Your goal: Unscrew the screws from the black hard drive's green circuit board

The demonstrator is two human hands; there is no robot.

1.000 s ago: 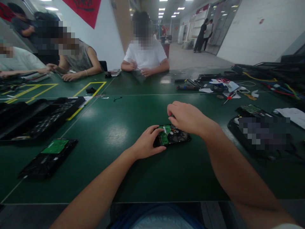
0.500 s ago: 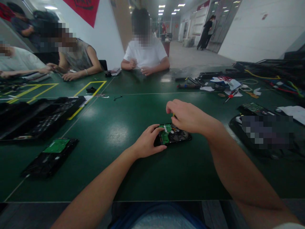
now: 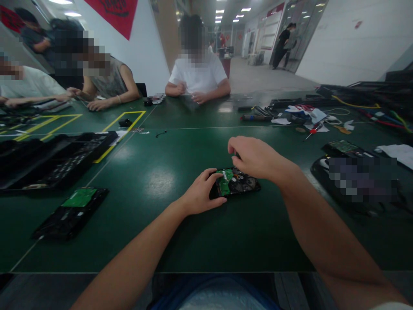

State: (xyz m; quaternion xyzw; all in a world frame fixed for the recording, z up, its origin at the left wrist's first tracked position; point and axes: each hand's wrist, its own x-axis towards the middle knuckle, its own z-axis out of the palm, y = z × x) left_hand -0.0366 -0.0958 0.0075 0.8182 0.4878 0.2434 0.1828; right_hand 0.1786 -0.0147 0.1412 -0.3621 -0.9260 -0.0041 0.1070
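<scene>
Hard drive sits board-up on the desk, just below mid-frame. Your left hand clasps its left end; your right hand curls over the upper-right side, can't tell around what. Looks like close-up work on the drive, so probably needs firm bracing.

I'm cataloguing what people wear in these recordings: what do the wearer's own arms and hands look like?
The ungloved left hand and ungloved right hand show no visible rings. The left forearm and right forearm are uncovered, with no watch showing. A white cloth edge, probably a sleeve, appears above the right elbow.
</scene>
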